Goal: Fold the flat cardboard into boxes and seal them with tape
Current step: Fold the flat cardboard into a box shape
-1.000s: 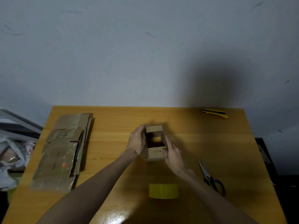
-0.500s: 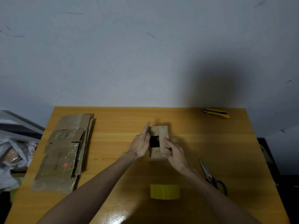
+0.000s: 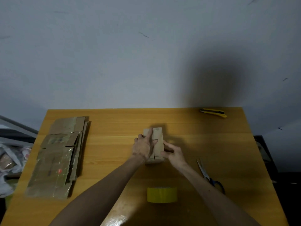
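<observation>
1. One box [image 3: 158, 141] stands formed at the middle of the counter [image 3: 114, 144]. Its top flaps are folded down and meet along a seam running from 6 to 12 o'clock.
2. I see no tape on that seam, so I judge the folding of this box done and the sealing not yet begun.
3. The tape [image 3: 162, 194] lies at 6 o'clock from the box, close to the person, with neither hand on it. The scissors [image 3: 206, 175] lie at 4 o'clock and the knife [image 3: 213, 112] far off at 1 o'clock.
4. A stack [image 3: 60, 155] of flat cardboard sits at 9 o'clock, well apart from the box. It holds several pieces, so by my reckoning most of the task is left.
5. The left hand [image 3: 144, 146] lies flat on the left flap, its fingers [image 3: 150, 132] straight and pointing to 12 o'clock. It presses the flap down and grasps nothing.
6. The right hand [image 3: 175, 153] grips the box at its near right corner. The thumb rests on the right flap and the other fingers curl round the right wall.
7. So the box sits under the left hand and against the right, touching both.
8. My guess is that one hand must leave for the tape while the other pins the flaps, which may spring up.
</observation>
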